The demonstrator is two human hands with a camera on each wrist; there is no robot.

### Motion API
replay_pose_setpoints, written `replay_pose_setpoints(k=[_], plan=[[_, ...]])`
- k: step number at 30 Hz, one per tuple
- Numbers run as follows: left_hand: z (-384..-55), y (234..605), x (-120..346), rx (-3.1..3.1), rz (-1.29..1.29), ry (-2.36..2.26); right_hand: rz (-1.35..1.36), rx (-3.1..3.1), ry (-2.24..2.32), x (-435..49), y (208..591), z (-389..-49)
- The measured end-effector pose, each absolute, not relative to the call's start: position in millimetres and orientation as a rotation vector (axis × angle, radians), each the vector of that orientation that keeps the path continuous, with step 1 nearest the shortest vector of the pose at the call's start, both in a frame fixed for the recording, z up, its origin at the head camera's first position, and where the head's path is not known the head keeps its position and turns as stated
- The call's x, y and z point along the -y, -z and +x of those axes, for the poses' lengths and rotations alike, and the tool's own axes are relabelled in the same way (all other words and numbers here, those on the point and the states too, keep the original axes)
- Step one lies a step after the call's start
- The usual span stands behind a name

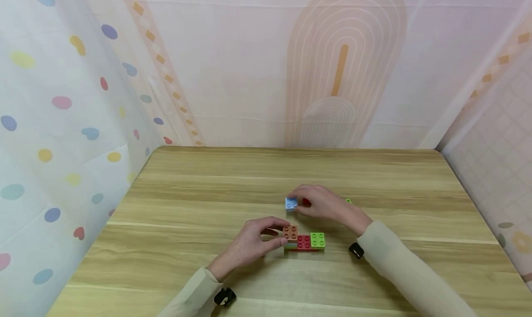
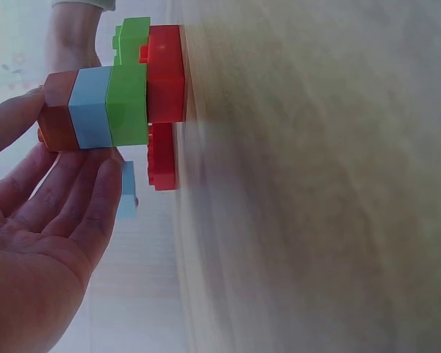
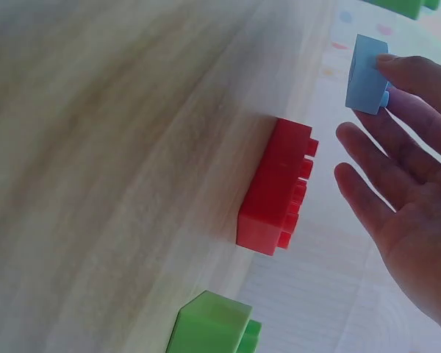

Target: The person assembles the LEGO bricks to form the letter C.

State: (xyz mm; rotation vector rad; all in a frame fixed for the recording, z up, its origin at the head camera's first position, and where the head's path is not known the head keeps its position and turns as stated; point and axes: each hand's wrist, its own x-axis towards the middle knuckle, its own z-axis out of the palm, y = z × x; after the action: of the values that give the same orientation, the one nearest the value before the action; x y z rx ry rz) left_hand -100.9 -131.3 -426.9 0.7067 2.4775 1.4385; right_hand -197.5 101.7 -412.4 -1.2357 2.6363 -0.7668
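Between thumb and fingers, my left hand pinches the brown brick on top of a stack. Under it come a light blue brick and a green brick, on a long red brick. A second green brick sits on the red brick's right end. My right hand pinches a separate light blue brick above the table, beyond the stack. Its other fingers are spread. A loose red brick lies below this hand, mostly hidden by it in the head view.
Another green brick lies on the wooden table, partly behind my right forearm. Patterned cloth hangs along the table's back and both sides. A small black object is at my left wrist, another at my right.
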Motion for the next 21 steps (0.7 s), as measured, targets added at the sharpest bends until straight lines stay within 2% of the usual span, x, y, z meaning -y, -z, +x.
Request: replay_pose_setpoints(k=[21], plan=[[-99, 426, 131, -2.467, 0.722, -1.452, -1.239, -2.646, 0.996, -120, 401, -178]])
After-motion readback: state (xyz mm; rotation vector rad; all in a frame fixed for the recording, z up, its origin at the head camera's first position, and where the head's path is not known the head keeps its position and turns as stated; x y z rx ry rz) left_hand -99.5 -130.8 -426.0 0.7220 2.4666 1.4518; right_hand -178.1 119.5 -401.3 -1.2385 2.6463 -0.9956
